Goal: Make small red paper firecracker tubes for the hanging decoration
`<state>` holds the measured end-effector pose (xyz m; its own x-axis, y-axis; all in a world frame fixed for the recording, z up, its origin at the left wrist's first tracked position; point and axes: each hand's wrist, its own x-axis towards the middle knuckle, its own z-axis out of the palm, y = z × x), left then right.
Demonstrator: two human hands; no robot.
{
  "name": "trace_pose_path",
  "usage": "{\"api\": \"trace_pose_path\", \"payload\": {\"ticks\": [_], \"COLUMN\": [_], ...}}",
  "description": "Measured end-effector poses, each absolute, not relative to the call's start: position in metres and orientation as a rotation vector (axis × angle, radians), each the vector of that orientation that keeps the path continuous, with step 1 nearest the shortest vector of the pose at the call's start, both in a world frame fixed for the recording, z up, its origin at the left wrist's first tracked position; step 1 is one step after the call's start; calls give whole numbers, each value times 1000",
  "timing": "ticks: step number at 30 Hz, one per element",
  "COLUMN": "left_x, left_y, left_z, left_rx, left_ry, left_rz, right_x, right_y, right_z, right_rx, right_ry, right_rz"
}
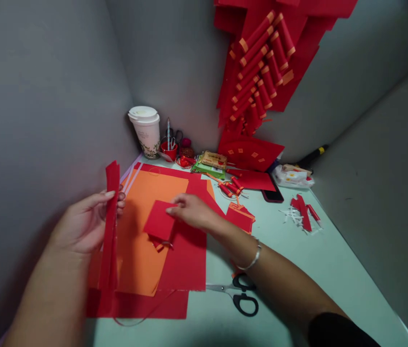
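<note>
My left hand [91,217] pinches a bundle of long red paper strips [111,231], held upright at the left of the table. My right hand [189,210] grips the upper right corner of a red paper square [159,220] between thumb and fingers. Under that square, small red and orange paper pieces [158,245] partly show. Beneath both hands lie large sheets of orange paper [135,270] and red paper [189,260]. Scissors with black handles [233,291] rest below my right forearm, their blades partly over the red sheet's edge.
A lidded paper cup [145,132] and a red holder [169,152] with scissors stand at the back wall. Red paper firecrackers [262,67] hang above. A phone [273,193], paper scraps [301,214] and small red rolls [230,187] lie to the right.
</note>
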<state>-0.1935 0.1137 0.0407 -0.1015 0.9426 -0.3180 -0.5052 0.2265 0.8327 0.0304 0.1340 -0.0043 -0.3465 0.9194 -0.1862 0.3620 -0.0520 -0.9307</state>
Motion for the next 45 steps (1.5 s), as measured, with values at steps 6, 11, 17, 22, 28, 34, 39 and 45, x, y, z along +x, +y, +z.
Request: {"api": "trace_pose_path", "payload": {"ticks": [6,11,17,22,28,34,39,45], "left_x": [-172,-153,-143,-141,-137,-136,-130,-121], "left_y": [109,108,108,109,112,111,105,96], "left_z": [36,29,18,22,22,24,28,33], "left_rx": [662,685,651,580,493,435,404,397], "left_ry": [1223,1230,1124,1042,959,923,911,886], "left_rz": [1225,1083,1014,1092,1274,1373,1313,1272], "right_x": [117,128,111,100,77,61,57,54], "right_y": [121,112,105,86,56,41,45,50], "right_z": [-17,-32,-30,-17,-9,-12,-11,-9], "right_rx": [-1367,-1350,-1325,-1252,-999,-1115,-1032,-943], "right_ry": [-1482,-1401,-1397,-1453,-1662,-1862,-1780,-1770], "right_rz": [1426,1483,1558,1753,1828,1677,1718,1762]}}
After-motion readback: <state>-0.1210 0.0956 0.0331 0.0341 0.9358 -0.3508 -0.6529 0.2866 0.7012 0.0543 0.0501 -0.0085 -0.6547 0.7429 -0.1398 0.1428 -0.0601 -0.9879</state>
